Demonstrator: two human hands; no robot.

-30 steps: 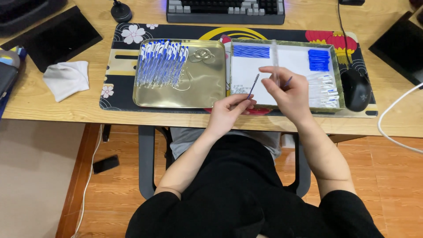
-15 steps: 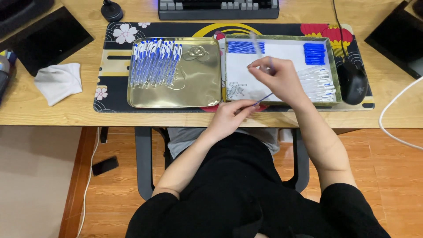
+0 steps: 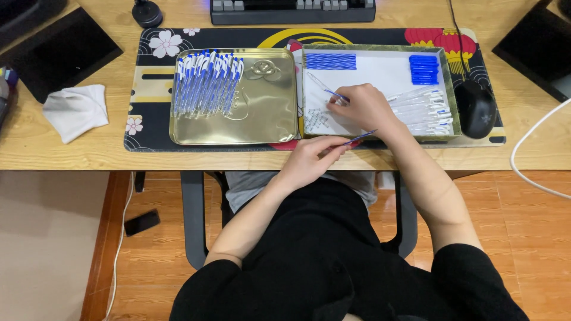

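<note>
The left hand [image 3: 309, 160] lies at the front edge of the desk [image 3: 71, 151], its fingers pinched together on a thin blue refill [image 3: 361, 138] that points up and to the right, toward the right wrist. The right hand [image 3: 364, 107] reaches into the box [image 3: 449, 89], palm down, with the fingers curled and closed on a clear pen tube [image 3: 324, 90] whose far end lies on the white paper inside. Both forearms are bare and bent at the elbows – the sleeves and lap are black. How the right fingertips grip is hidden under the hand itself, and the small grey pile [image 3: 316, 120] just beside it is too small to make out. Inside the box lie a row of blue refills [image 3: 331, 61] at the top left, blue caps [image 3: 423, 69] at the top right, and clear tubes [image 3: 423, 110] on the right side, partly covered by the right hand. To the left stands a gold tray [image 3: 267, 119] with finished pens [image 3: 205, 83] in a row. Both containers rest on a dark flowered mat [image 3: 151, 41] – a mouse [image 3: 476, 108] is at its right end, a keyboard [image 3: 291, 9] is cut off at the top, and a white cloth [image 3: 74, 110] lies at the left. Below is an orange wooden floor [image 3: 517, 220].
</note>
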